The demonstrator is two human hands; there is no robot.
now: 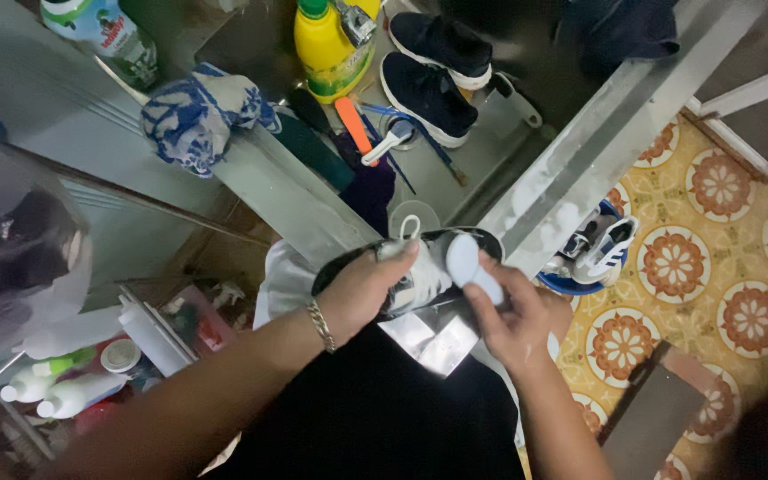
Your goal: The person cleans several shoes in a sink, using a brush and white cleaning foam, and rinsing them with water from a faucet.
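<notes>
Black apron: worn across the lap, nearest the lens
Tiled floor (pixel 713 258): patterned orange, seen at right
Metal sink (pixel 455 169): a dark shoe pair (pixel 433 67) and yellow bottle (pixel 331 44) were held in it
Shoe (pixel 420 267): gripped above the lap by the left hand (pixel 366 289), fingers closed on it
Brush (pixel 471 265): clasped in the right hand (pixel 513 324), touching the shoe
Advice: short, light strokes judged best, shoe kept steady

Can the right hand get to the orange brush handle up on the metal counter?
Probably yes, but not straight away. The right hand is full with a white brush, and the shoe held by the left hand sits between it and the orange brush handle. Above the shoe, the way looks free.
</notes>
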